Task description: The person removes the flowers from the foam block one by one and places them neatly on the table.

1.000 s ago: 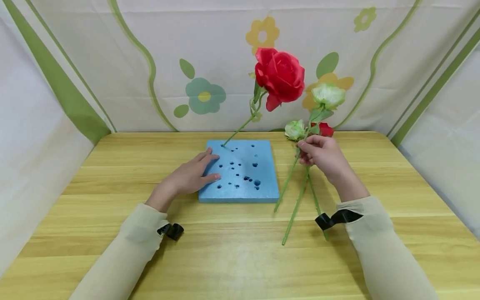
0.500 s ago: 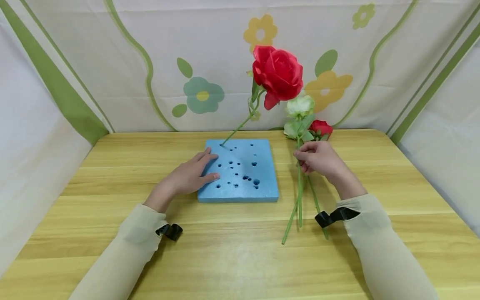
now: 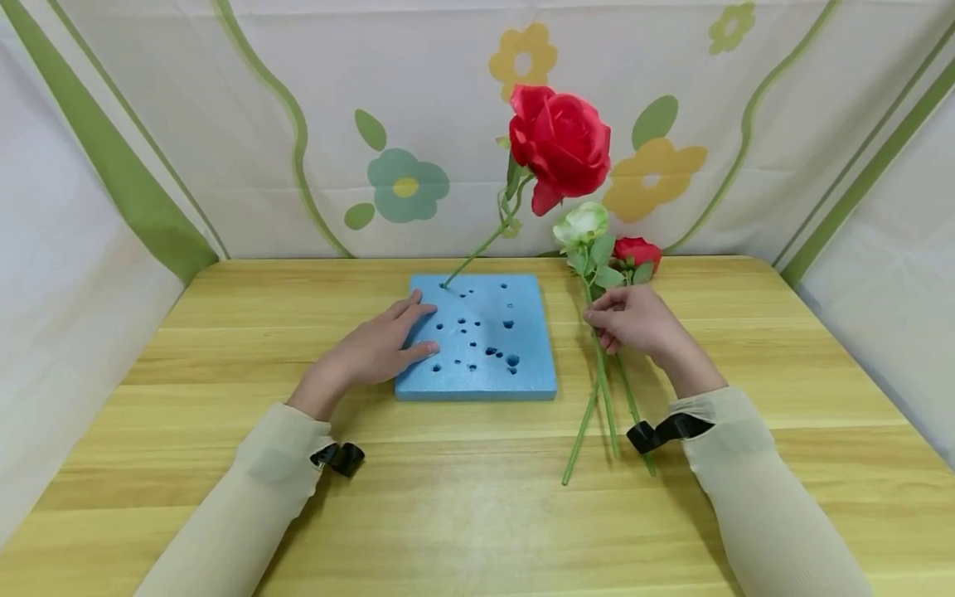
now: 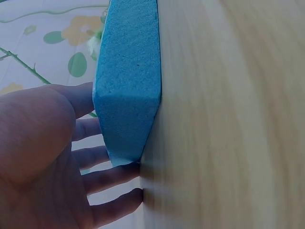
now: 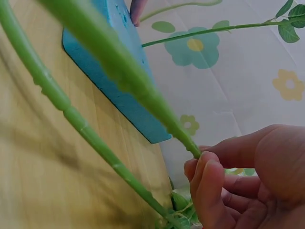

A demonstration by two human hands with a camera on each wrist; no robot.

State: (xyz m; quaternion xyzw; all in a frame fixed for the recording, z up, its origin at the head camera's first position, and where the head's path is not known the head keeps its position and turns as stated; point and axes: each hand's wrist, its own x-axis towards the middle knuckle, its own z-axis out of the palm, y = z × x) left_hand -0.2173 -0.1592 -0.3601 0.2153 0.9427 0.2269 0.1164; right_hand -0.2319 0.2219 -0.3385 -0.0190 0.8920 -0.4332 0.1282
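My left hand [image 3: 380, 344] rests on the left edge of a blue foam block [image 3: 477, 382] full of small holes, its thumb and fingers spread over the top and side. A large red rose [image 3: 563, 141] stands in a hole at the block's back left, leaning right. My right hand [image 3: 637, 319] pinches the green stem [image 5: 143, 95] of a pale green-white rose [image 3: 584, 224] between thumb and fingertips, right of the block. That bloom largely hides a second pale one behind it. Another stem [image 5: 105, 148] runs below the pinched one in the right wrist view.
A smaller red rose [image 3: 637, 250] lies at the table's back edge, beyond my right hand. Loose stems [image 3: 580, 439] cross on the wooden table [image 3: 462, 514]. A white curtain [image 3: 261, 182] with printed flowers stands behind; cloth walls flank both sides.
The pale rose in my right hand has come down and left, its stem's lower end swinging right over the other stem. My left hand stays on the block.
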